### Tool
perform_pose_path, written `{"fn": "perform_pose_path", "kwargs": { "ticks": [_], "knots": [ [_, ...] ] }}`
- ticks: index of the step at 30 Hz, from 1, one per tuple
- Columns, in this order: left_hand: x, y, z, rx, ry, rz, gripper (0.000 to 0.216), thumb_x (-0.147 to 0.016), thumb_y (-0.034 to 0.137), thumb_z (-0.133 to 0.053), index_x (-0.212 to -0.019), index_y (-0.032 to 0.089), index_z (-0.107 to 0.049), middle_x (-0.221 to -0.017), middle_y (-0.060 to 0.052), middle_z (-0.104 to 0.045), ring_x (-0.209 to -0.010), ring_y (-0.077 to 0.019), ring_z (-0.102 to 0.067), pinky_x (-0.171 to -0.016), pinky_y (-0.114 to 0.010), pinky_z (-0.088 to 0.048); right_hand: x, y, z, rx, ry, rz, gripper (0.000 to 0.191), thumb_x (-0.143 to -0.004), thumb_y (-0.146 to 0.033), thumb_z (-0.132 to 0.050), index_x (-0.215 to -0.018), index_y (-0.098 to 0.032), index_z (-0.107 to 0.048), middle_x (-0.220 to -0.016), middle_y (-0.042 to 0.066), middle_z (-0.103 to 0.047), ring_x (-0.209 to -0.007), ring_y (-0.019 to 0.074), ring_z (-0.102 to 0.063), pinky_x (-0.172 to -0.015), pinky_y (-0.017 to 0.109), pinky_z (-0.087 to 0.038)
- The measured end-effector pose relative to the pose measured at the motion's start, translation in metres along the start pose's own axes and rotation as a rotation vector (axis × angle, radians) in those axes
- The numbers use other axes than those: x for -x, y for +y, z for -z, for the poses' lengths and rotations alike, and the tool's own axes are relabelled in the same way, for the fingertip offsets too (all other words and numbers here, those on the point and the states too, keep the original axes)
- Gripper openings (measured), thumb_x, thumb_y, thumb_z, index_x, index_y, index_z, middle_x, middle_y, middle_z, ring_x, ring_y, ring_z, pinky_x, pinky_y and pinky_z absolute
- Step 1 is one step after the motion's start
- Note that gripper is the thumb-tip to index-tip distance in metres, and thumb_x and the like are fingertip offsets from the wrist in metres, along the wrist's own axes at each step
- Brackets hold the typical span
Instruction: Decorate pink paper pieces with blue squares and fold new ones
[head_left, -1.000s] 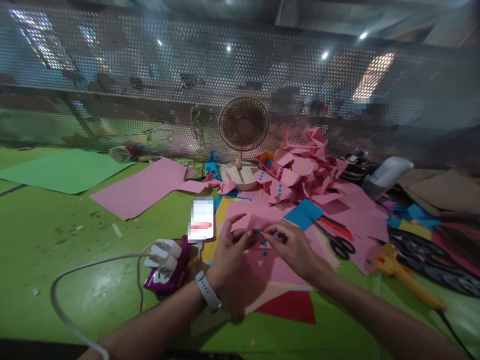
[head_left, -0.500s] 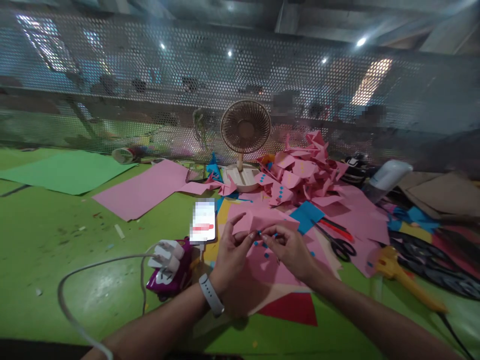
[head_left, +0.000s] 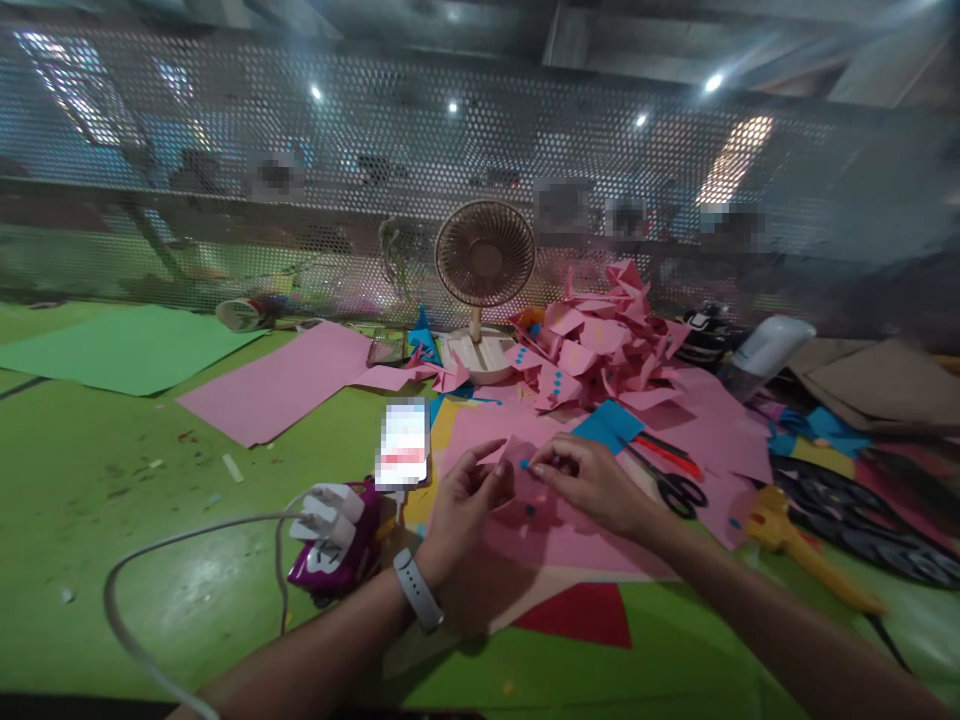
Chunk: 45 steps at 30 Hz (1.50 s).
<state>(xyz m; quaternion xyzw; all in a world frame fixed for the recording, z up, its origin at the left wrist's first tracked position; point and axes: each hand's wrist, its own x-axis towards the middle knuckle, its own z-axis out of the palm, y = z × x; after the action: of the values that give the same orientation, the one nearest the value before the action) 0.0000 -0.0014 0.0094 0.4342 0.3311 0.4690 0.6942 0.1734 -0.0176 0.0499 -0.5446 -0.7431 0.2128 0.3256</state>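
Note:
Over the pink sheets, my left hand has its fingers curled with thumb and forefinger close together. A pale pink folded paper stands at its fingertips, apparently held there; the fingers partly hide it. My right hand faces it from the right, pinching a small blue paper piece at thumb and forefinger. Below the hands, another small blue paper piece shows against the pink. Black-handled scissors and a red pen-like tool lie right of my right hand.
A small fan stands behind, beside a heap of folded pink paper. Left are a phone, a purple power block with white plugs and a looping cable. At right lies a yellow glue gun; perforated mesh rises behind.
My hands have moved apart, the right hand drawing slightly up and right with the blue piece at its fingertips. The whole view has shifted a little.

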Motion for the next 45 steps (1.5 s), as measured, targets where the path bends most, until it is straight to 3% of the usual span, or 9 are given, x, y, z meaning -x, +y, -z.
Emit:
{"fn": "perform_pose_path", "kwargs": {
  "ticks": [7, 22, 45],
  "knots": [
    [0.002, 0.003, -0.002, -0.023, 0.020, 0.060, 0.044, -0.071, 0.035, -0.070, -0.110, 0.019, -0.057, -0.071, 0.003, -0.058, -0.066, -0.0106, -0.055, -0.071, -0.030, -0.050, -0.012, -0.012, 0.022, 0.110, -0.136, 0.033, 0.013, -0.082, -0.024, -0.055, -0.080, -0.017, -0.066, -0.077, 0.002, -0.064, -0.072, 0.0140, -0.054, -0.062, 0.024, -0.037],
    [0.002, 0.001, -0.001, -0.053, -0.004, 0.076, 0.046, -0.070, 0.037, -0.070, -0.111, 0.019, -0.057, -0.072, 0.002, -0.060, -0.067, -0.0107, -0.055, -0.070, -0.030, -0.050, -0.029, 0.001, 0.029, 0.324, -0.306, 0.228, 0.014, -0.084, -0.024, -0.053, -0.082, -0.016, -0.064, -0.081, 0.005, -0.064, -0.078, 0.0155, -0.055, -0.069, 0.026, -0.038],
    [0.004, 0.003, -0.002, -0.096, -0.028, 0.071, 0.045, -0.073, 0.037, -0.068, -0.112, 0.018, -0.055, -0.076, 0.000, -0.060, -0.070, -0.0127, -0.056, -0.070, -0.032, -0.051, -0.027, -0.001, 0.028, 0.467, -0.273, 0.275, 0.013, -0.084, -0.022, -0.051, -0.084, -0.015, -0.062, -0.083, 0.005, -0.063, -0.078, 0.0158, -0.055, -0.067, 0.025, -0.035]
  ]
}}
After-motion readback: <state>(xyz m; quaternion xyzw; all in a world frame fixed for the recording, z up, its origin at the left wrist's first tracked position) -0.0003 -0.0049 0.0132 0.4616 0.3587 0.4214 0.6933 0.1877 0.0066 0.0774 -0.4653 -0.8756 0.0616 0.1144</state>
